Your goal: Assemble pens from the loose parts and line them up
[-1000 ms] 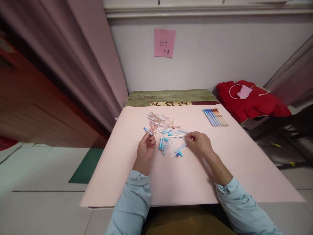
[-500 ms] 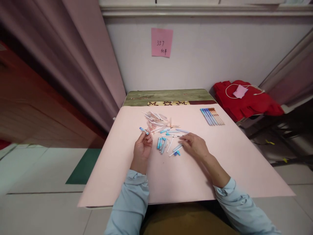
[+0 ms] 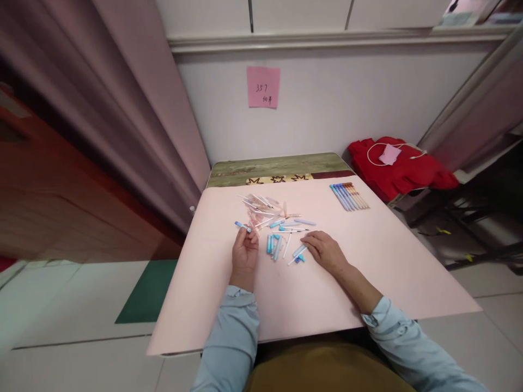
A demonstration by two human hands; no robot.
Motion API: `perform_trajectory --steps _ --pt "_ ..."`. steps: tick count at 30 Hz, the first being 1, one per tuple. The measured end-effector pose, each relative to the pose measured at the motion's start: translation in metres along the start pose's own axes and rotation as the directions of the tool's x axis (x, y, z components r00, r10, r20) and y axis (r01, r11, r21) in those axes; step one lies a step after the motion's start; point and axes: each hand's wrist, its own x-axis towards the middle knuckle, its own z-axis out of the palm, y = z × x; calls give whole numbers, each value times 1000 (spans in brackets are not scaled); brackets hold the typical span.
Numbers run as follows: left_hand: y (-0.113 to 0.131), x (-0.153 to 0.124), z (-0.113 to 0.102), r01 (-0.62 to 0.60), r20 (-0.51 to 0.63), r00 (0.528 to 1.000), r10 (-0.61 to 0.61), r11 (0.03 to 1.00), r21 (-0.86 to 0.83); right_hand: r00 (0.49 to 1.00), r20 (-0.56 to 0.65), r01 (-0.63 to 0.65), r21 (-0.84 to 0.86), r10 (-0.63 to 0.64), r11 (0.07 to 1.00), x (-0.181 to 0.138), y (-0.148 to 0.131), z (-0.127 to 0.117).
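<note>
My left hand (image 3: 245, 251) is closed on a short blue pen part (image 3: 243, 226), raised above the table at the left of the loose pieces. My right hand (image 3: 327, 253) rests low over the table with its fingers bent together; whether anything is in them is hidden. Its fingertips are beside a light blue pen barrel (image 3: 299, 250) and a white refill (image 3: 295, 257). Small dark blue and turquoise pieces (image 3: 299, 258) lie just below. Between my hands are several blue grips and barrels (image 3: 273, 246) and white refills (image 3: 287, 245).
A pile of clear pinkish barrels and white refills (image 3: 261, 207) lies farther back. Assembled blue and brown pens (image 3: 349, 196) form a row at the right rear of the pink-covered table (image 3: 310, 299). Red cloth (image 3: 376, 174) with a white cable is beyond, beside the wall.
The view has tilted up slightly and shifted. My left hand still grips the blue pen part. My right fingers have drawn slightly back from the dark-tipped refill, toward the light blue barrel.
</note>
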Motion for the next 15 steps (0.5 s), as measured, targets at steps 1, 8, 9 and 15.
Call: perform_trajectory --steps 1,8,9,15 --pt "0 -1 0 -3 1 1000 3 1000 0 1000 2 3 -1 -3 1000 0 -1 0" --pt "0 -11 -7 19 32 999 -22 995 102 998 63 4 30 -6 1000 2 -1 -3" --pt "-1 -12 -9 21 40 999 -27 991 133 998 65 10 37 -12 999 2 0 -4" --pt "3 -10 -12 62 26 997 -68 980 190 995 93 35 57 -40 998 3 3 -6"
